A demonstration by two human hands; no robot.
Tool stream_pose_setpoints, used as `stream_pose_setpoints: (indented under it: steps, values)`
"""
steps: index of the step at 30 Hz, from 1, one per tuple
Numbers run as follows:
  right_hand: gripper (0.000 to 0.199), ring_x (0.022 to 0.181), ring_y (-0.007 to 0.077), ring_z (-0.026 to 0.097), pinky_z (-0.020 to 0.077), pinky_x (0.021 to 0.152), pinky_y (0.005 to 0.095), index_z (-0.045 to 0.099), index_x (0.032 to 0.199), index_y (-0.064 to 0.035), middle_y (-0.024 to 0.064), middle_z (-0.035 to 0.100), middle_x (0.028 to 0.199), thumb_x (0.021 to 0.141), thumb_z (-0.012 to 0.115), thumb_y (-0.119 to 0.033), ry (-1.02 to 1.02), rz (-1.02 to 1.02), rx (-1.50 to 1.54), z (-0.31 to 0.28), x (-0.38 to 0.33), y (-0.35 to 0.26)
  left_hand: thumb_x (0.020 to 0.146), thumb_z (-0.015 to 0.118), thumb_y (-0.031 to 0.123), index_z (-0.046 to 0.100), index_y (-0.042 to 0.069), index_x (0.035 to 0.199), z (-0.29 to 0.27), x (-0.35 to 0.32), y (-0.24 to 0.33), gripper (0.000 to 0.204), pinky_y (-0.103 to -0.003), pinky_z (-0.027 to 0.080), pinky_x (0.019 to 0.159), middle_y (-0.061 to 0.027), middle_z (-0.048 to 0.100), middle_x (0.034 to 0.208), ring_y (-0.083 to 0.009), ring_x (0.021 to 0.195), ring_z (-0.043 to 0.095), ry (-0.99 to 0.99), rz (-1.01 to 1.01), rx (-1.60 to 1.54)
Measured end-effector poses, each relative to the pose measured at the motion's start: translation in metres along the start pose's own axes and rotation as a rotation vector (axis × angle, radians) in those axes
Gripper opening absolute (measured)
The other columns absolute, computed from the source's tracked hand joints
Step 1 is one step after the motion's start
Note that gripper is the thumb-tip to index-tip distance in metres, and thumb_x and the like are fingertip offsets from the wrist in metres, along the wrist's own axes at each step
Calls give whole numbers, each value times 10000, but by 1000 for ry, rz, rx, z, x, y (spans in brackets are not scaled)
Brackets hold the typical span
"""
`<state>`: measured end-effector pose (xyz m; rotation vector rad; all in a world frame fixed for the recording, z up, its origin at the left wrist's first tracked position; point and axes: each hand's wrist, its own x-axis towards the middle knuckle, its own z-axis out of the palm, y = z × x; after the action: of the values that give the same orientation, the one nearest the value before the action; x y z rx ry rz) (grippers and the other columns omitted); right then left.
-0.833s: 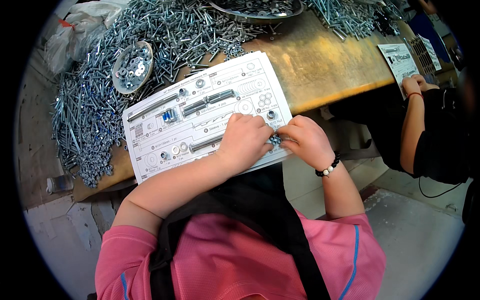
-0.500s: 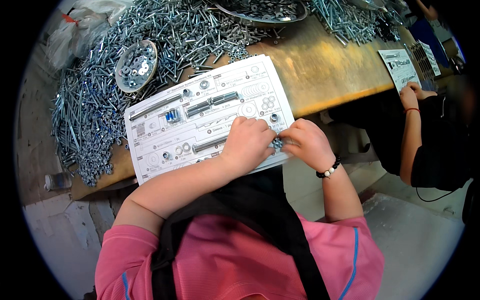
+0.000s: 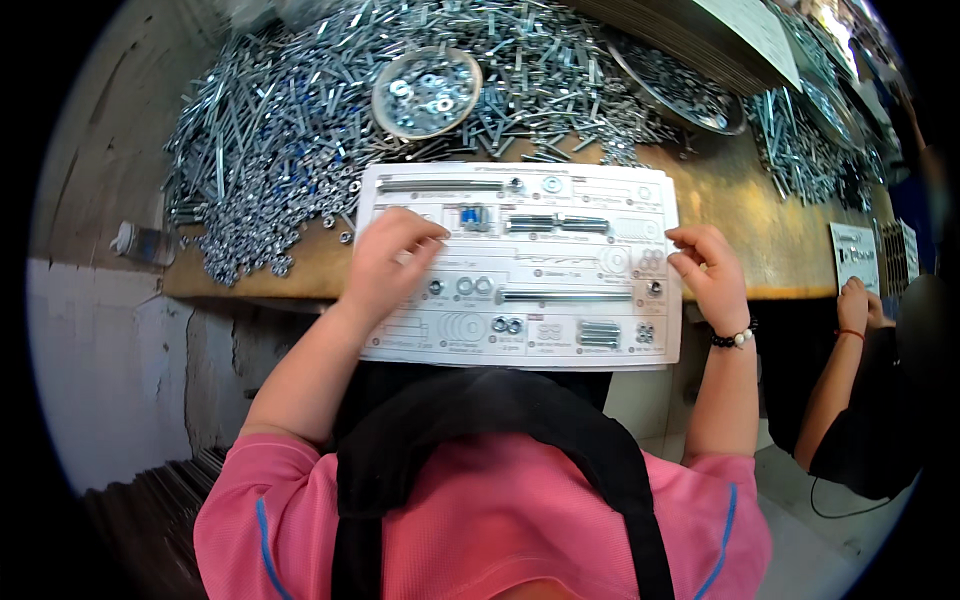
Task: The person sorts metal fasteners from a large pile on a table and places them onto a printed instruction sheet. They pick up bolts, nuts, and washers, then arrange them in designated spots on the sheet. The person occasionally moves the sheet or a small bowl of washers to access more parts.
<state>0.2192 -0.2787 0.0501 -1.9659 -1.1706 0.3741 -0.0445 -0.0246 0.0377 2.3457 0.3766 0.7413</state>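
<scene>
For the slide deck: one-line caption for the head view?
Left hand and right hand rest on a white sorting card bearing bolts and washers, beside a heap of loose screws.

Both forearms rise from the lower edge, pink short sleeves at the shoulders. Left hand [image 3: 385, 262] lies palm down, fingers curled and pointing right, resting flat. Right hand [image 3: 708, 272] lies palm down well apart from the left hand, fingers bent inward toward it; a dark bead bracelet [image 3: 733, 339] circles its wrist
</scene>
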Motion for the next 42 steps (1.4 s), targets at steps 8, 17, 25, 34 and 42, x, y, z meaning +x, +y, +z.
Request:
stream_pose_setpoints:
  steps: [8, 17, 25, 34, 42]
  values:
    - [215, 680, 99, 487, 412, 616, 216, 609, 980, -26, 32, 524, 839, 768, 625, -60, 85, -27, -55, 10, 72, 15, 784, 603, 106, 521, 0, 1093, -49, -62, -77, 337, -328, 447, 769, -138, 544, 981, -255, 882, 549, 32, -440, 163]
    - [320, 774, 232, 564, 462, 711, 325, 582, 1035, -77, 98, 573, 924, 736, 666, -154, 362, -82, -500, -38, 166, 62, 801, 541, 42, 512, -15, 1144, -16, -85, -76, 348, -347, 359, 955, -184, 466, 1238, -305, 1151, 449, 127, -460, -6]
    - [602, 1069, 311, 531, 459, 888, 383, 528, 1186, -103, 171, 534, 1180, 663, 728, -323, -234, 456, -968, -43, 236, 69, 788, 553, 42, 525, -6, 1126, -20, -81, -67, 342, -351, 355, 959, -180, 462, 1245, -302, 1159, 440, 94, -492, 2]
    - [530, 1041, 335, 540, 476, 857, 399, 479, 1176, -82, 205, 463, 1175, 686, 642, -201, -273, 282, -1127, -22, 254, 85, 764, 572, 48, 529, -5, 1107, -23, -79, -62, 350, -365, 349, 958, -187, 449, 1234, -318, 1142, 437, 57, -498, 81]
    - [434, 1003, 346, 548, 466, 841, 396, 496, 1120, -39, 214, 513, 1104, 710, 604, -128, -265, 243, -1194, -19, 264, 98, 756, 580, 44, 536, 0, 1087, -27, -73, -58, 337, -355, 377, 928, -179, 458, 1219, -308, 1114, 457, 33, -475, 67]
